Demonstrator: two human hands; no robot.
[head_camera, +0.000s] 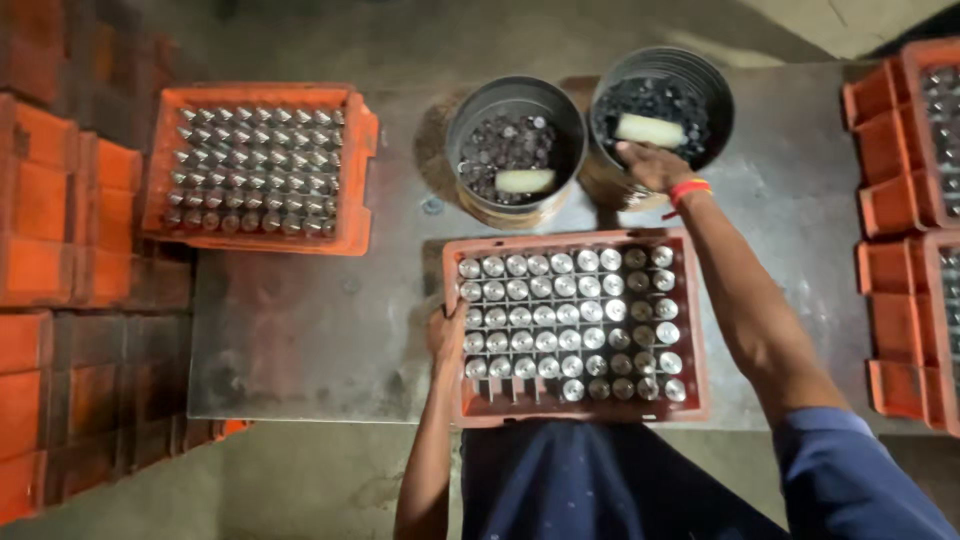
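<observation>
An orange crate (452, 330) packed with rows of shiny round metal parts (545, 318) lies on the grey metal table (310, 320) in front of me. My left hand (446, 335) grips its left rim. My right hand (652, 166), with an orange band at the wrist, reaches over the rim of the right-hand dark bucket (712, 95), which holds small dark parts and a pale flat piece (650, 129); I cannot see what the fingers hold. The left bucket (515, 98) beside it holds similar parts and another pale piece (524, 180).
A second orange crate (355, 170) of pointed metal parts overhangs the table's far left. Stacked orange crates (60, 290) stand along the left side. More orange crates (900, 240) with metal parts line the right edge.
</observation>
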